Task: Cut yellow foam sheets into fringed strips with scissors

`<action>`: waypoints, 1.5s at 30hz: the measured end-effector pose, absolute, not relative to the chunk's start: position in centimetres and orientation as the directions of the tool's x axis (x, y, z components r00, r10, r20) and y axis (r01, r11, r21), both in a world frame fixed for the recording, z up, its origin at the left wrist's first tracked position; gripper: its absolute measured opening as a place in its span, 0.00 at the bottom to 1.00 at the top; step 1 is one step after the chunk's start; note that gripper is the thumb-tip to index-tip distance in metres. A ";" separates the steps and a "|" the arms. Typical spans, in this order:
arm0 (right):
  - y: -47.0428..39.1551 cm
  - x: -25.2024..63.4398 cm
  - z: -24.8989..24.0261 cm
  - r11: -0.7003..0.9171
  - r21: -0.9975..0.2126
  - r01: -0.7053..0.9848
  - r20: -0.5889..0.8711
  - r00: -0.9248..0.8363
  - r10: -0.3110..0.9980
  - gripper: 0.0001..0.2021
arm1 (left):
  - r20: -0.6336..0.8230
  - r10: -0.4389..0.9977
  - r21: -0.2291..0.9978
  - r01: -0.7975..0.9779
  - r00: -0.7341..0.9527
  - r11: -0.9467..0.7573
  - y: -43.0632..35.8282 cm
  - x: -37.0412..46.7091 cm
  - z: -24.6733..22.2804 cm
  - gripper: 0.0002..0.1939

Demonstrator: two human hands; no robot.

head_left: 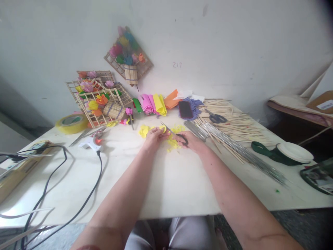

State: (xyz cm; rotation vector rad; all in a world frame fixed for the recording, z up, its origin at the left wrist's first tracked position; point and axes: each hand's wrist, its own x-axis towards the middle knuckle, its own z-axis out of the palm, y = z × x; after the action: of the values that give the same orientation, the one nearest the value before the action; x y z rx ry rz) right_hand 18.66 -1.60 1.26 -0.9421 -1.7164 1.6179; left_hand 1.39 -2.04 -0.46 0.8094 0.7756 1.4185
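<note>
Near the middle of the white table, my left hand (155, 136) is closed on a small yellow paper piece (162, 128). My right hand (191, 139) grips a pair of scissors (182, 139) by its dark handles, and the blades point up and left, close beside the yellow piece. Whether the blades touch it I cannot tell. Cut yellow petals (143, 131) lie just left of my left hand. Yellow scraps (172, 143) are scattered on the table between and beneath my hands.
Folded coloured paper (152, 104), a phone (185, 109), other scissors (218, 118), thin sticks (241, 128) and silver wires (241, 152) lie behind and right. Left are a tape roll (72, 124), a white glue gun (91, 144), a power strip (26, 163) and flower-decorated stick frames (99, 100).
</note>
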 end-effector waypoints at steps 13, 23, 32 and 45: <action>-1.8 19.0 1.8 0.041 -0.990 0.137 -0.044 -0.565 0.824 0.16 | 0.027 1.000 0.856 -0.517 0.012 -0.017 -1.8 1.2 -0.9 0.10; -1.9 19.5 2.2 0.042 -0.984 0.171 -0.060 -0.551 0.832 0.14 | 0.029 0.999 0.859 -0.512 0.014 -0.018 -1.9 1.3 -0.8 0.10; -1.1 19.5 0.9 0.005 -0.991 0.137 -0.077 -0.588 0.805 0.13 | 0.042 0.998 0.865 -0.501 0.043 -0.014 -2.0 1.3 -0.7 0.10; -1.1 19.8 1.0 -0.054 -0.994 0.099 -0.103 -0.602 0.792 0.15 | 0.057 0.993 0.867 -0.498 0.101 0.001 -2.0 1.2 -0.9 0.09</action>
State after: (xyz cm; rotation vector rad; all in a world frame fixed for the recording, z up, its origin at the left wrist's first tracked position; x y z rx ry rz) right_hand 19.76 -1.12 1.02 -0.9496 -1.6986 1.7073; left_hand 1.24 -1.99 -0.91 0.8902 0.7285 1.3503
